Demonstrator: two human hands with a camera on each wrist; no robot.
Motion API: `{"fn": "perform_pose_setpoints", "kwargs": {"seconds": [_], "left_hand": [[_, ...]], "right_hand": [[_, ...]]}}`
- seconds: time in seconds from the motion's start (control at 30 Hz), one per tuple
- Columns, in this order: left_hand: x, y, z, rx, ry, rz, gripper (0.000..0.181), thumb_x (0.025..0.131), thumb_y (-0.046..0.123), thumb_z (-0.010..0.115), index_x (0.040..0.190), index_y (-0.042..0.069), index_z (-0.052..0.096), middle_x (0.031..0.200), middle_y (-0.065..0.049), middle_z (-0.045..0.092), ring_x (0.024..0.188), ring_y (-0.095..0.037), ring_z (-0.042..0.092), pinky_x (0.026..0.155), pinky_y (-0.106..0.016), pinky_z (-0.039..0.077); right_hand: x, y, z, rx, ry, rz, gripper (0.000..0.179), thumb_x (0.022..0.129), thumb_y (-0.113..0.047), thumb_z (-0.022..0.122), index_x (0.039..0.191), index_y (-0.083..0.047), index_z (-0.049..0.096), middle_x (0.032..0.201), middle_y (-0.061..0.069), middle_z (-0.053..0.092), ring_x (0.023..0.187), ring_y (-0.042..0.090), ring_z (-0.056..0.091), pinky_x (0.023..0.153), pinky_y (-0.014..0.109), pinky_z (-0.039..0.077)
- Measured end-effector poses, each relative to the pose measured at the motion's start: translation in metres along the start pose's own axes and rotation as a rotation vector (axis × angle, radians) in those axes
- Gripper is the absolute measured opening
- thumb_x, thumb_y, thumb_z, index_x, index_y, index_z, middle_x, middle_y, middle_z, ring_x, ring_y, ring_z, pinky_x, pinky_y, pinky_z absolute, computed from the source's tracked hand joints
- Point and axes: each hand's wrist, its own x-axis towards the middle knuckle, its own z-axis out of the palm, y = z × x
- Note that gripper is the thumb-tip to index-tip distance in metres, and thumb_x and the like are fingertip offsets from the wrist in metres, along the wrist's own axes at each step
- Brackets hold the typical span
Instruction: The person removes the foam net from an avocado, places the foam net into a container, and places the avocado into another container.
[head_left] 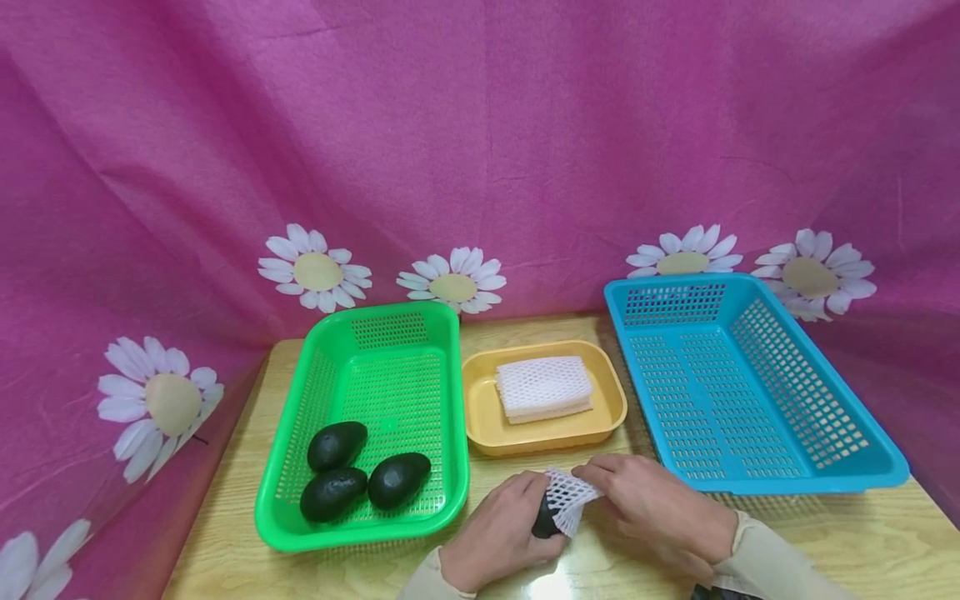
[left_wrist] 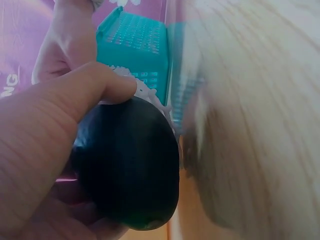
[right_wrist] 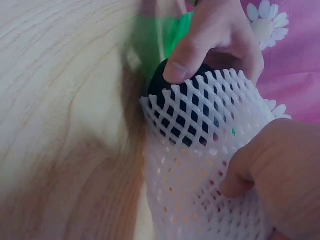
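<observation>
My left hand [head_left: 504,527] grips a dark avocado [left_wrist: 131,165], its thumb lying along the fruit's upper side in the left wrist view. A white foam net sleeve [right_wrist: 200,175] covers one end of that avocado; the end nearer my left palm is bare. The far part of the sleeve hangs loose, and my right hand [head_left: 647,508] pinches it between thumb and fingers. Both hands are low over the table, in front of the yellow tray [head_left: 487,439]. Folded white foam net sleeves [head_left: 545,387] lie stacked in that tray.
At the left a green basket [head_left: 459,400] holds three dark avocados [head_left: 399,481] near its front end. On the right stands a blue basket [head_left: 682,400], angled outward. A pink cloth [head_left: 480,150] with daisies hangs behind the wooden table [head_left: 247,517].
</observation>
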Motion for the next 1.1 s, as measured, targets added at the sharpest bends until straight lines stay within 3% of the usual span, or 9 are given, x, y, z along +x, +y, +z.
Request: {"fn": "perform_pose_setpoints", "kwargs": {"seconds": [0.43, 0.83, 1.1], "left_hand": [[0.001, -0.001, -0.001, 0.022, -0.013, 0.005, 0.047, 0.083, 0.040, 0.078, 0.116, 0.009, 0.065, 0.106, 0.003, 0.070, 0.093, -0.005, 0.065, 0.081, -0.017, 0.054], [0.001, -0.001, -0.002, -0.029, -0.060, -0.033, 0.051, 0.084, 0.041, 0.079, 0.121, 0.010, 0.065, 0.111, 0.003, 0.071, 0.094, -0.003, 0.063, 0.080, -0.016, 0.052], [0.002, -0.001, -0.002, -0.024, -0.052, -0.027, 0.051, 0.083, 0.041, 0.079, 0.121, 0.011, 0.064, 0.108, 0.004, 0.070, 0.093, -0.004, 0.063, 0.080, -0.016, 0.052]], "right_hand": [[0.004, 0.003, -0.012, -0.062, 0.032, -0.034, 0.042, 0.077, 0.005, 0.072, 0.117, -0.004, 0.073, 0.108, 0.007, 0.076, 0.089, 0.020, 0.075, 0.076, 0.035, 0.063], [0.005, 0.006, -0.023, -0.104, 0.087, -0.063, 0.041, 0.077, 0.003, 0.076, 0.117, -0.007, 0.073, 0.108, 0.007, 0.076, 0.091, 0.021, 0.075, 0.076, 0.037, 0.063], [0.007, 0.009, -0.025, -0.101, 0.137, -0.090, 0.042, 0.073, 0.002, 0.079, 0.113, -0.011, 0.074, 0.104, 0.001, 0.075, 0.088, 0.017, 0.074, 0.075, 0.036, 0.062]]}}
